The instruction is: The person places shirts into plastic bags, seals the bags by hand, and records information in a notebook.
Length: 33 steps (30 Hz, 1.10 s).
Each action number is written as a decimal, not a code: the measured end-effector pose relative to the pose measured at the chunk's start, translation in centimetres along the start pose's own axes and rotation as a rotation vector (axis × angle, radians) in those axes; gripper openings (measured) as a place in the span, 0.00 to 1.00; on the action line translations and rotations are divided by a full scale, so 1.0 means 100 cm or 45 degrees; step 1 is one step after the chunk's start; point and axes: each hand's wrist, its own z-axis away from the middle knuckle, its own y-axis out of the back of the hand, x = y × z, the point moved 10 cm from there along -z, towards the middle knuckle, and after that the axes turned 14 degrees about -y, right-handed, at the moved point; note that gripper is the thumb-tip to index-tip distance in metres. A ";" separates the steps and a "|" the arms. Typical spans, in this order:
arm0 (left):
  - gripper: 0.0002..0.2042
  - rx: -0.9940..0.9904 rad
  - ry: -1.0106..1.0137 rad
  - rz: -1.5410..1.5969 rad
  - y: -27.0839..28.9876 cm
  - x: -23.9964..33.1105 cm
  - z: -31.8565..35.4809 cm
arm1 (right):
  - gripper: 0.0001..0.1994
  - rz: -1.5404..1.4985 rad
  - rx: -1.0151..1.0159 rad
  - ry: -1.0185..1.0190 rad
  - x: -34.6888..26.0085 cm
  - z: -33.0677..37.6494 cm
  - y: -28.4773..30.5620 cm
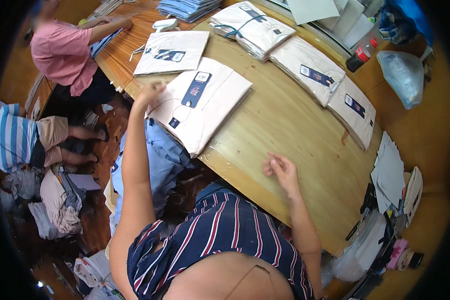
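A stack of folded pale pink shirts lies at the table's near left edge, with a navy hang tag on top and a thin cord looping to a small dark tag. At its left corner is my left hand, fingers loosely bent and somewhat blurred; I see nothing held in them. My right hand hovers over the wooden table near its front edge, fingers loosely curled and holding nothing visible. Just beyond the stack rests another folded pale shirt with a dark tag.
Farther back sit a tied shirt bundle and two tagged shirt stacks. A bottle and plastic bag are at back right; papers line the right edge. A person in pink works at far left. Blue garments hang below the table edge.
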 end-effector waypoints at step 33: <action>0.20 -0.047 -0.229 -0.316 0.006 0.103 0.069 | 0.18 -0.628 -0.667 -0.083 -0.053 -0.067 -0.173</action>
